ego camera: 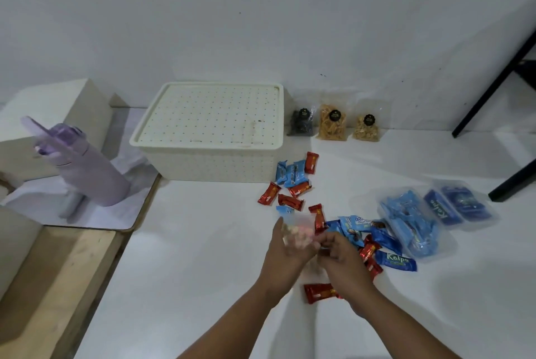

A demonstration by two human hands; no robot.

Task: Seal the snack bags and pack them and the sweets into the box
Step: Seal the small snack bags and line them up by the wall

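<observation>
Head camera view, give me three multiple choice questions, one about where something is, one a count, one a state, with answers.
1. Where do the snack bags by the wall stand?
A. right of the box
B. on the lid
C. beside the bottle

2. How many of them?
A. one
B. three
C. five

3. The box lid is:
A. on
B. off
C. leaning on the wall

A: the snack bags stand right of the box.
B: three stand in a row.
A: the lid covers the box.
</observation>
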